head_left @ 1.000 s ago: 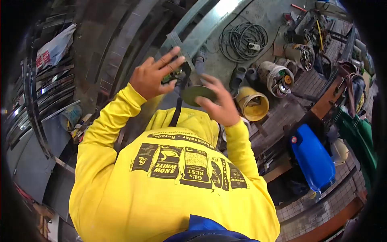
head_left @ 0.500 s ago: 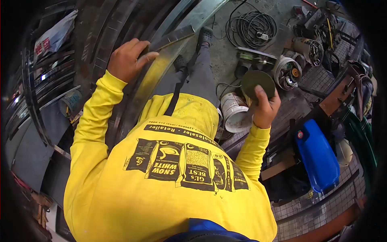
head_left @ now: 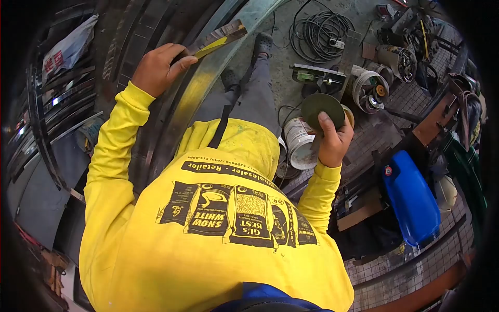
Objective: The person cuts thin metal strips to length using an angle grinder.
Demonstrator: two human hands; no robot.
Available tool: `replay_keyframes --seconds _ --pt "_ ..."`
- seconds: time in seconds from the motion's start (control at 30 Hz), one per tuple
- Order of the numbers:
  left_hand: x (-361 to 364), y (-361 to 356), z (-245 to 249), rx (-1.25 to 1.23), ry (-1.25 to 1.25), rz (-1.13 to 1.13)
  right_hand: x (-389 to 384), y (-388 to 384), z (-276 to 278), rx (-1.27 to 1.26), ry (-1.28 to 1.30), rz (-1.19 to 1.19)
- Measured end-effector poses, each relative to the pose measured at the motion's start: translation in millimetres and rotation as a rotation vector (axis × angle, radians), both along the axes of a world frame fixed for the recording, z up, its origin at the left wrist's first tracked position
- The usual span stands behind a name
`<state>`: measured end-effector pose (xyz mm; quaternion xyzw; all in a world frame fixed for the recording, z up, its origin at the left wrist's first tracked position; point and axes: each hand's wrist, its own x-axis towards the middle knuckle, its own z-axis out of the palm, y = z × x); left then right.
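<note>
Disc [head_left: 318, 106], round, thin and dull dark green, is pinched in the right hand [head_left: 335, 139], thumb flat on its face, in front of the white bucket [head_left: 300, 143]. The left hand [head_left: 157, 68] grips one end of a flat metal strip [head_left: 221, 38], shiny and streaked yellow.

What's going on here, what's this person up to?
A person in a yellow top holds a shiny metal strip up in the left hand and a round, dark green disc in the right hand. The strip and disc are well apart. Beyond the disc are a coiled cable on the floor and a bucket of odds and ends.
</note>
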<state>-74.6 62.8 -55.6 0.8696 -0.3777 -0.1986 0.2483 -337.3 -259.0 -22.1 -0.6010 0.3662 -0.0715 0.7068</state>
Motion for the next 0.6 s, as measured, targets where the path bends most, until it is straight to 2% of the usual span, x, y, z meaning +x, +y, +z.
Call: replay_keyframes --seconds 0.23,0.4,0.43,0.53,0.6 --pt "-3 -3 1 -0.032 0.003 0.019 2 0 2 0.005 0.008 0.009" --pt "-17 -2 -3 -0.093 -0.076 0.118 19 9 36 -0.175 0.076 0.095" --pt "-19 -1 -6 -0.112 -0.067 0.138 23 11 35 -0.128 0.018 0.085" --pt "-20 0 -2 -0.07 -0.033 0.179 59 17 42 -0.154 -0.059 0.196" --pt "-22 0 -2 -0.076 -0.036 0.216 112 29 69 -0.084 -0.043 0.264"
